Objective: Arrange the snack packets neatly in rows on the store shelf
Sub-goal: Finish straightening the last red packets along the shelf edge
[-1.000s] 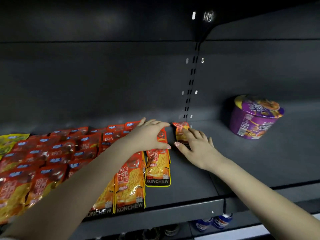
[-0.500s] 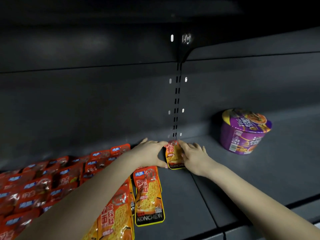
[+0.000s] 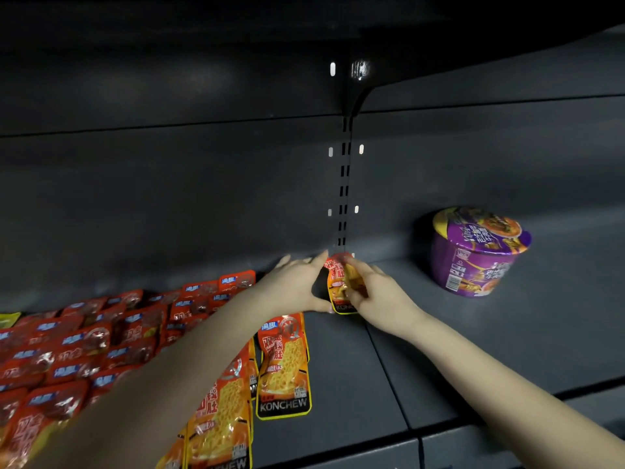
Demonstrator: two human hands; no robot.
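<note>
An orange-and-red snack packet [image 3: 339, 285] stands tilted near the back of the dark shelf [image 3: 355, 384], by the slotted upright. My left hand [image 3: 297, 286] holds its left edge between thumb and fingers. From the right, my right hand [image 3: 375, 292] grips the same packet, fingers curled over its face. Just in front of it, another orange packet [image 3: 283, 367] lies flat, with more orange ones [image 3: 220, 421] partly hidden under my left forearm. Rows of red packets [image 3: 84, 343] cover the left of the shelf.
A purple instant-noodle bowl [image 3: 477, 252] stands at the back right of the shelf. A seam [image 3: 389, 377] splits the shelf into two panels. A yellow packet [image 3: 8, 319] peeks in at the far left edge. The upper shelf overhangs in shadow.
Both hands have closed around the small orange packet and tipped it up off the shelf at the back. The view has shifted so the shelf sits lower in frame.
</note>
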